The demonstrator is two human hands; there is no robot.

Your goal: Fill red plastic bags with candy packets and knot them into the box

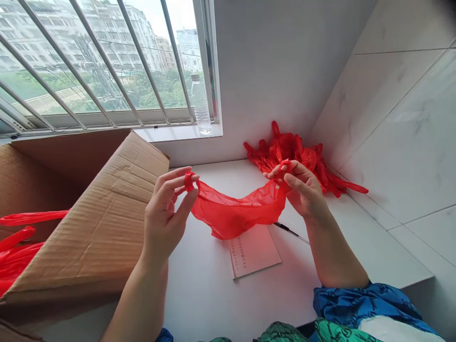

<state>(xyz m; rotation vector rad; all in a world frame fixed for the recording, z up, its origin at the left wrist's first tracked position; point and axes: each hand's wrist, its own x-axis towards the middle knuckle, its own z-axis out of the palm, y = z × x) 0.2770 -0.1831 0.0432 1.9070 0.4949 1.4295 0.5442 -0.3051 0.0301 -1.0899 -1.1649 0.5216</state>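
A thin red plastic bag (pixel 238 209) hangs stretched between my two hands above the white counter. My left hand (pixel 171 204) pinches one of its handles between thumb and fingers. At the other end, my right hand (pixel 302 187) grips the opposite handle, bunched at the fingertips. The bag sags in the middle, with its lower edge over a sheet of paper (pixel 257 256) that carries handwritten marks. Beside the paper lies a dark pen (pixel 286 229), partly hidden by the bag. Behind my right hand is a heap of crumpled red plastic bags (pixel 285 145).
To the left stands an open cardboard box (pixel 107 209) with more red bags (pixel 21 261) inside. A clear water bottle (pixel 200 107) stands on the windowsill by the barred window. Tiled wall (pixel 402 133) borders the white counter (pixel 199 294) on the right.
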